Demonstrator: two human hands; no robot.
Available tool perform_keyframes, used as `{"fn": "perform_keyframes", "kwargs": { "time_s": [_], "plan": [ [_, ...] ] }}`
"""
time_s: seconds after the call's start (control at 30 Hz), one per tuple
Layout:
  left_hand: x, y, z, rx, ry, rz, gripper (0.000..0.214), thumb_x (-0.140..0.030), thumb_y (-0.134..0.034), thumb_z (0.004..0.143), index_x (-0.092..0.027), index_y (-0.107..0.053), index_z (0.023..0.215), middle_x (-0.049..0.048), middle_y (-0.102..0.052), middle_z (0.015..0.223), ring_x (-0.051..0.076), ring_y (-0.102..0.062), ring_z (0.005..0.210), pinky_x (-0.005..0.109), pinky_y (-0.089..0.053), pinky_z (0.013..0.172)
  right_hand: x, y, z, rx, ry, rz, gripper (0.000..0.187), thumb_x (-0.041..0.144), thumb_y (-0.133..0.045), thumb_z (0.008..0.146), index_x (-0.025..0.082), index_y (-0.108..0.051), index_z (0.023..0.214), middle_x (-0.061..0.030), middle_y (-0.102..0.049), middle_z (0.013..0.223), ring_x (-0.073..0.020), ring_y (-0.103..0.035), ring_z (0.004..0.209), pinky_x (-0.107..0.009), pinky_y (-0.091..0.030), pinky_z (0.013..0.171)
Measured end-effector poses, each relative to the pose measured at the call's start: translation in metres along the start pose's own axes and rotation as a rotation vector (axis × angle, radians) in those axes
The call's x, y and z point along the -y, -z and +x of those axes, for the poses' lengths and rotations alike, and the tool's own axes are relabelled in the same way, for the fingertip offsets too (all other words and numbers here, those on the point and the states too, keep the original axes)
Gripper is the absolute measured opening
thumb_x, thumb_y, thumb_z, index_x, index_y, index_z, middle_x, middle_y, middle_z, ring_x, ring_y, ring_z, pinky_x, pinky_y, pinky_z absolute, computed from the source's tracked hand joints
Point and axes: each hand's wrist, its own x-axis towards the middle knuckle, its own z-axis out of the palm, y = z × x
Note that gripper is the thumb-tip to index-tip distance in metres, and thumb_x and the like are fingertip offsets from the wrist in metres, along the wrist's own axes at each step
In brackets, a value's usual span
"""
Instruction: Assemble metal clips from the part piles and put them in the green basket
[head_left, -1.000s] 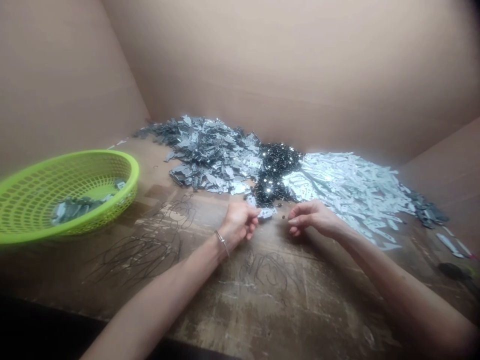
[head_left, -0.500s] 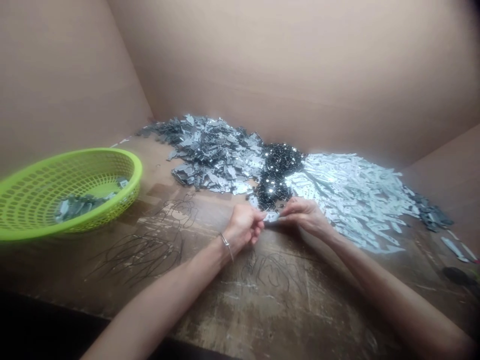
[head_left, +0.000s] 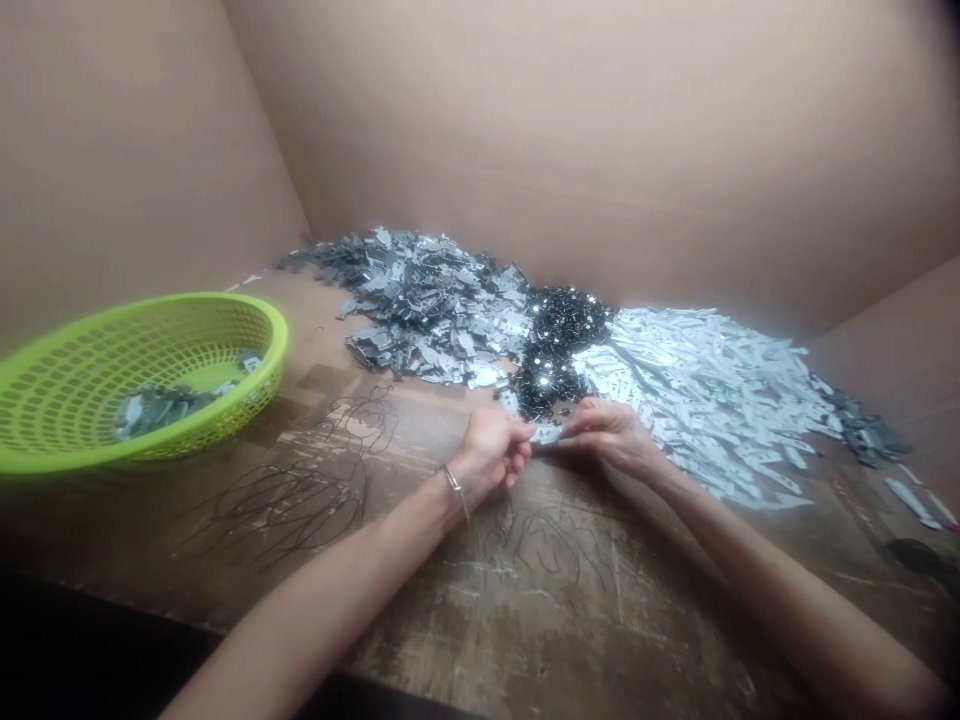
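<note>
A small flat metal plate [head_left: 546, 433] spans the gap between my two hands, its ends covered by my fingers. My left hand [head_left: 495, 445], with a bracelet on its wrist, pinches the plate's left end. At the other end, the thumb and fingers of my right hand [head_left: 606, 432] close on it. Just beyond my fingers lies a heap of small dark shiny pieces [head_left: 551, 375], too small to name. Pale flat metal strips [head_left: 697, 390] are piled beside my right hand. Another heap, of grey metal plates [head_left: 435, 310], rises behind my left hand.
A lime-green plastic basket [head_left: 274, 345] stands at the left with some grey metal pieces [head_left: 154, 410] inside. Thin dark wires or line marks [head_left: 292, 505] spread over the worn wooden table [head_left: 480, 640]. Brown board walls [head_left: 562, 150] enclose the back and sides. Darker pieces [head_left: 870, 430] lie far right.
Both hands stay at nearly the same spot, still pinching the plate. The whole view has shifted very slightly; nothing else visibly differs.
</note>
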Motion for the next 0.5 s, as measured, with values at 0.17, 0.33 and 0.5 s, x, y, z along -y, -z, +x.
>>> {"fn": "perform_keyframes", "kwargs": {
  "time_s": [0.17,0.33,0.5],
  "plan": [
    [-0.0003,-0.0004,-0.0002,-0.005,0.01,0.002,0.011,-0.019,-0.054,0.065,-0.012,-0.046,0.062,-0.0036,-0.045,0.044,0.005,-0.038,0.029,0.015,-0.025,0.024,0.0001,0.0001,0.0009,0.017,-0.013,0.0,0.012,0.031,-0.064,0.06,0.019,-0.066,0.064,-0.0006,-0.053,0.063,-0.0114,-0.047,0.059,-0.025,-0.04,0.056],
    [-0.002,-0.002,-0.001,-0.015,0.022,0.008,0.011,-0.018,-0.053,0.066,-0.012,-0.045,0.061,-0.0039,-0.045,0.043,0.004,-0.037,0.028,0.015,-0.024,0.024,-0.0012,0.0003,0.0018,0.03,-0.026,0.0,0.011,0.029,-0.064,0.059,0.019,-0.066,0.063,-0.0003,-0.052,0.062,-0.0113,-0.047,0.059,-0.025,-0.041,0.056],
    [-0.0029,-0.0026,-0.002,-0.032,0.022,-0.004,0.01,-0.017,-0.052,0.066,-0.012,-0.045,0.061,-0.0044,-0.045,0.042,0.004,-0.036,0.028,0.015,-0.024,0.025,0.0,0.0027,0.0009,0.036,-0.03,0.007,0.013,0.029,-0.065,0.057,0.018,-0.065,0.064,-0.0006,-0.055,0.064,-0.0116,-0.048,0.059,-0.026,-0.042,0.057]
  ]
}}
